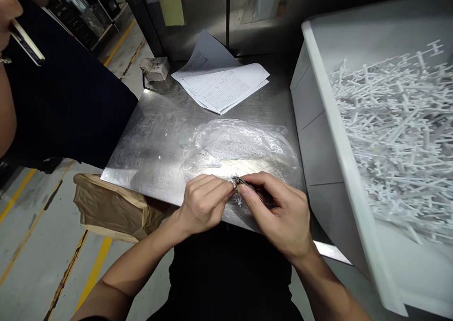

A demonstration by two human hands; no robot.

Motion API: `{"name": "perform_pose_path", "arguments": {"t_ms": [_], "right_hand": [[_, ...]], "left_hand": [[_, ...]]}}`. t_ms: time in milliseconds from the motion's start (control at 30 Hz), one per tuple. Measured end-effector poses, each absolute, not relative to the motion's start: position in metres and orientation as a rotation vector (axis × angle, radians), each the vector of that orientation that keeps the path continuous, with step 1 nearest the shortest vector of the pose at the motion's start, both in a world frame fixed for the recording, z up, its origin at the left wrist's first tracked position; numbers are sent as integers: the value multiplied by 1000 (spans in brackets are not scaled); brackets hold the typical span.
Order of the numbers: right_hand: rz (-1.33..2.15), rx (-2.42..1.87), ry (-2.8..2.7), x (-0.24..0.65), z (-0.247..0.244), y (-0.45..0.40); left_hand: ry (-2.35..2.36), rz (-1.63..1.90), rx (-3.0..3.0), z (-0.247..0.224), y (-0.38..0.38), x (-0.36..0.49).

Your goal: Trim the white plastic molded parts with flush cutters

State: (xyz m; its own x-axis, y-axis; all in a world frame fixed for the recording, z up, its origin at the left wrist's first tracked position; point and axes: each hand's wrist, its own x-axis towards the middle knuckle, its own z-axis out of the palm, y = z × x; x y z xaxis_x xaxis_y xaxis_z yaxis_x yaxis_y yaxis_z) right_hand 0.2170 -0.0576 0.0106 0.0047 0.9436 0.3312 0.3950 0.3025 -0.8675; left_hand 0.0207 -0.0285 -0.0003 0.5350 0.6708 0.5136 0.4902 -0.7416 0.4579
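Your left hand [205, 200] and right hand [283, 212] meet just above the near edge of the metal surface [141, 144], in front of a clear plastic bag [244, 134]. Your left grip is pinched tight, thumb against forefinger, with a small white piece [239, 200] at the fingertips. The piece is matte and spindly, with short stubs poking out at odd angles; part of it juts down below your fingers, and its finer shape is too small to make out. Your right grip is closed around a slim metal tool [252, 187], dark along its body with a bright glint on its edge. The tool's tip is right at the white piece, between your two hands; how far apart its jaws stand is too small to see.

The bag is thin, crumpled and glossy, spread flat, with many tiny pale bits showing through it. On your right, a large light-grey bin [339, 146] holds a tangled heap of white plastic sticks [406, 137], thin, straight and branched with little crossbars. Folded printed sheets [221, 82] lie beyond the bag.
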Motion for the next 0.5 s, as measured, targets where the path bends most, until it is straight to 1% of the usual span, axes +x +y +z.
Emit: {"name": "perform_pose_path", "arguments": {"t_ms": [500], "right_hand": [[756, -1307, -1471, 212, 9, -57]], "left_hand": [[1072, 986, 2827, -3, -34, 26]]}}
